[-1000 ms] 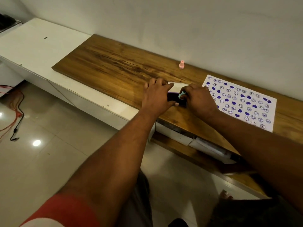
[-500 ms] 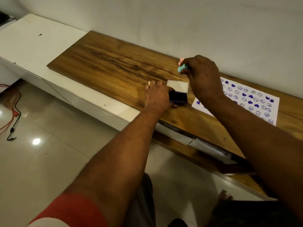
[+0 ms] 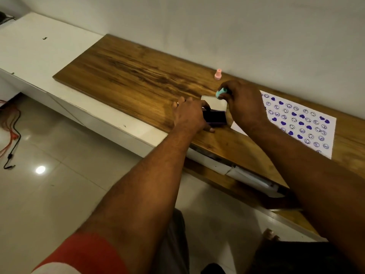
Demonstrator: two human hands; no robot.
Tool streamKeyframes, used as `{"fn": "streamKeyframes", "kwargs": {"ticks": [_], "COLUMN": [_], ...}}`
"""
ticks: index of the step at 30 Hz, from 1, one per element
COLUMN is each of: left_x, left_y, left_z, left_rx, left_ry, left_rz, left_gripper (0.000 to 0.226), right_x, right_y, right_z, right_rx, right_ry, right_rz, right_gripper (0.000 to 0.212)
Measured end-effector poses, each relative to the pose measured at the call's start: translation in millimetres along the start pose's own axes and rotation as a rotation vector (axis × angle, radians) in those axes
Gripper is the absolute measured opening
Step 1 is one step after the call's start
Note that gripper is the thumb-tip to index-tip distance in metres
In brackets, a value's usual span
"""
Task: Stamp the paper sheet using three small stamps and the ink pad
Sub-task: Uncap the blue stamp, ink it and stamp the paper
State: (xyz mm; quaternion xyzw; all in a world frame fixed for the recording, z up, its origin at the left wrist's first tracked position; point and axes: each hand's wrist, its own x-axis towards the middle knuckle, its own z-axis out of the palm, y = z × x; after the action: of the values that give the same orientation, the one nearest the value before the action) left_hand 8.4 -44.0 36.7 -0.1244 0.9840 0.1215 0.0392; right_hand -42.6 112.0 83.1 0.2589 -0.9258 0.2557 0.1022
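**Q:** What is shown nearest the front edge?

**A:** The ink pad (image 3: 215,116) is held on the tabletop (image 3: 128,76) with its lid open. It is grasped at its left end by the left grip (image 3: 189,115) (a bare hand, fingers curled round the case).

**Q:** And just beyond it?

**A:** A teal stamp (image 3: 220,93) is pinched in the right grip (image 3: 245,103) and held over the opened lid, clear of both pad and paper. Whether its face is inked cannot be told.

**Q:** How far is the work judged to be?

**A:** The paper sheet (image 3: 308,123), to the right, is covered with rows of blue hearts and round faces. Its near-left corner is partly hidden by the forearm. Stamping is judged largely done, with at most a few gaps left to fill.

**Q:** What lies farthest?

**A:** A pink stamp (image 3: 218,74) stands upright near the wall, touched by neither grip. A third stamp is not seen.
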Motion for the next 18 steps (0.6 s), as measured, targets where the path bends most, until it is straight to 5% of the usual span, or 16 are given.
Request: {"fn": "streamKeyframes", "kwargs": {"ticks": [3,8,18], "left_x": [1,2,0], "left_y": [2,7,7], "left_z": [-1,-4,-5], "left_rx": [0.001,0.011,0.006], "left_ry": [-0.024,-0.034,-0.032], "left_rz": [-0.018,-0.058,-0.054], "left_gripper": [0.085,0.086,0.086], "right_x": [-4,-33,-32], "right_y": [-5,-1,6], "right_z": [1,42,45], "right_rx": [-0.023,-0.362,-0.329], "right_ry": [0.085,-0.312,-0.247], "right_rz": [-0.021,0.014,0.004], "right_gripper": [0.024,0.031,0.028]}}
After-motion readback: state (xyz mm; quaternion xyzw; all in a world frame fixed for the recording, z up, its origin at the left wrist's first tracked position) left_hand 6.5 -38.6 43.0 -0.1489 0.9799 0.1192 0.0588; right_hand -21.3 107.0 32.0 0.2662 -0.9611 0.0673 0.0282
